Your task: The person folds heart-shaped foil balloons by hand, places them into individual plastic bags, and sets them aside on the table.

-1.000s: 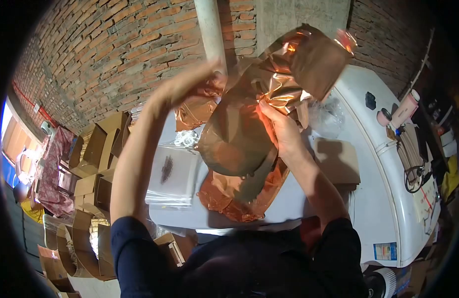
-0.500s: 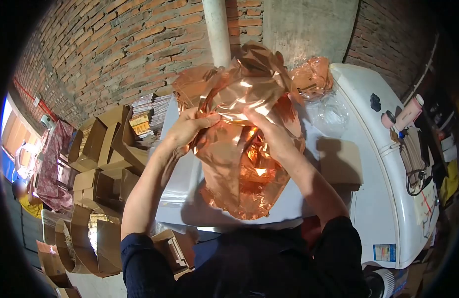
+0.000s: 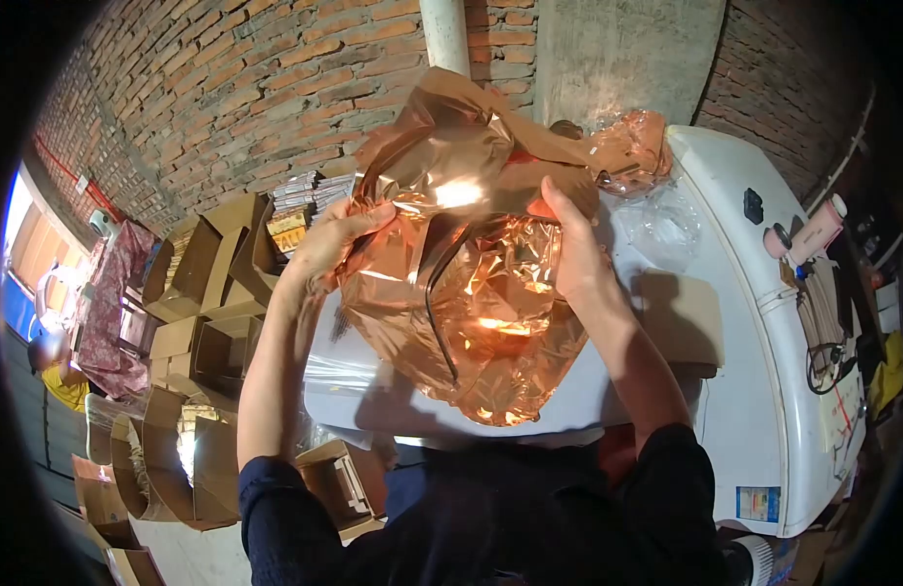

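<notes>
A large piece of shiny copper-coloured foil (image 3: 393, 322), creased and layered, hangs in front of me above the table. My left hand (image 3: 326, 244) is closed on its left edge, with the thumb on top and the other fingers partly hidden. On the right, my right hand (image 3: 580, 256) grips the foil's edge, thumb pointing up and fingers behind the sheet. A dark curved line runs down the middle of the foil, where layers part. Bright light reflects from its upper part, and its lower end narrows over the table's front edge.
The white table (image 3: 363, 415) carries a tan block-like stack (image 3: 678, 317), clear plastic (image 3: 661, 230) and more crumpled copper foil (image 3: 632, 146). Open cardboard boxes (image 3: 188, 264) stand to the left. A white rounded appliance (image 3: 754, 332) is at right, and a brick wall (image 3: 275, 78) behind.
My hands have moved apart, the left one leftward and the right one to the right. The foil between them is spread wider, and its dark fold line now shows.
</notes>
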Demonstrator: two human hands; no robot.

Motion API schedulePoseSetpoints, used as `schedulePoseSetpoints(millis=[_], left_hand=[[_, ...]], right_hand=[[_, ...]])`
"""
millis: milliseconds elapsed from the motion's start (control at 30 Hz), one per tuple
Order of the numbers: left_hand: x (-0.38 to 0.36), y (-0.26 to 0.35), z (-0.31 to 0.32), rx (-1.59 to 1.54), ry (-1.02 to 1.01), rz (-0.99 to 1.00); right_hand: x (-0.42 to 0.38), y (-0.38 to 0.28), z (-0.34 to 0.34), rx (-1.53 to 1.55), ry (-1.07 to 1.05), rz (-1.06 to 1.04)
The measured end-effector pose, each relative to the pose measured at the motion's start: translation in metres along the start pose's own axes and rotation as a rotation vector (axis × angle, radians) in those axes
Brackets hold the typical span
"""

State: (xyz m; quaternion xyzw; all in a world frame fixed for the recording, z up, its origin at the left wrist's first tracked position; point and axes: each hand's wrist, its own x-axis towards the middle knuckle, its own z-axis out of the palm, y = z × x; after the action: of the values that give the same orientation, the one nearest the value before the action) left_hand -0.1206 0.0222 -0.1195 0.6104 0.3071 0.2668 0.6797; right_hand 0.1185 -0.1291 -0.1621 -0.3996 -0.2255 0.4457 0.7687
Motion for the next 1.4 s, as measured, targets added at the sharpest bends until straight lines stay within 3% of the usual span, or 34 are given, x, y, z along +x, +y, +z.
schedulePoseSetpoints(millis=[100,167,233,300,333,367,467,500,533,633,667,733,767,833,967,1000,1100,1133,1233,1267,1400], left_hand=[[0.004,-0.001,0.002,0.074,0.042,-0.003],[0.005,-0.004,0.012,0.093,0.052,-0.002],[0.002,0.002,0.010,0.170,0.036,-0.039],[0.000,0.013,0.008,0.182,-0.056,-0.048],[-0.005,0.014,0.015,0.141,0.073,-0.069],[-0.003,0.012,0.011,0.131,0.073,-0.047],[0.007,0.011,-0.012,0.131,0.100,-0.039],[0.012,0.016,-0.030,0.261,0.037,-0.078],[0.021,0.012,-0.032,0.166,0.101,0.013],[0.052,0.017,-0.049,0.129,0.096,0.087],[0.066,0.019,-0.052,0.122,0.083,0.110],[0.081,0.038,-0.042,0.072,0.084,0.137],[0.106,0.038,-0.068,0.104,0.002,0.172],[0.113,0.054,-0.042,0.007,0.166,0.273],[0.152,0.054,-0.062,0.018,0.104,0.310],[0.158,0.053,-0.059,0.021,0.100,0.316],[0.200,0.039,-0.074,-0.061,0.103,0.361],[0.211,0.036,-0.073,-0.087,0.165,0.369],[0.253,0.019,-0.084,-0.106,0.302,0.460],[0.278,0.001,-0.090,-0.228,0.303,0.530],[0.351,-0.098,-0.133,-0.146,0.396,0.309]], right_hand=[[0.015,0.015,0.002,-0.050,-0.096,-0.089],[0.005,0.020,0.017,-0.090,-0.197,-0.303],[-0.009,0.001,0.023,-0.146,-0.143,-0.163],[-0.003,-0.011,0.010,-0.029,-0.067,0.299],[0.000,-0.008,0.011,-0.007,-0.051,0.132],[0.005,-0.008,0.011,0.024,0.002,0.017],[0.048,0.002,-0.035,-0.020,0.056,-0.003],[0.054,0.002,-0.041,-0.031,0.036,-0.025],[0.061,0.003,-0.045,-0.042,0.018,-0.047],[0.087,-0.013,-0.030,-0.043,-0.074,0.083],[0.082,-0.032,-0.008,-0.158,0.070,0.145],[0.118,-0.035,0.001,-0.200,-0.001,0.059],[0.138,-0.038,0.006,-0.221,-0.039,0.010],[0.178,-0.038,0.008,-0.217,-0.018,-0.003],[0.224,-0.038,0.021,-0.265,-0.001,-0.062],[0.245,-0.036,0.024,-0.094,-0.111,-0.002],[0.280,-0.043,0.045,-0.221,0.010,-0.016],[0.283,-0.044,0.054,-0.267,-0.001,-0.152],[0.350,-0.028,0.043,-0.236,-0.120,-0.222],[0.376,-0.011,0.035,-0.122,-0.123,-0.171],[0.331,0.034,-0.002,-0.252,-0.104,0.101]])
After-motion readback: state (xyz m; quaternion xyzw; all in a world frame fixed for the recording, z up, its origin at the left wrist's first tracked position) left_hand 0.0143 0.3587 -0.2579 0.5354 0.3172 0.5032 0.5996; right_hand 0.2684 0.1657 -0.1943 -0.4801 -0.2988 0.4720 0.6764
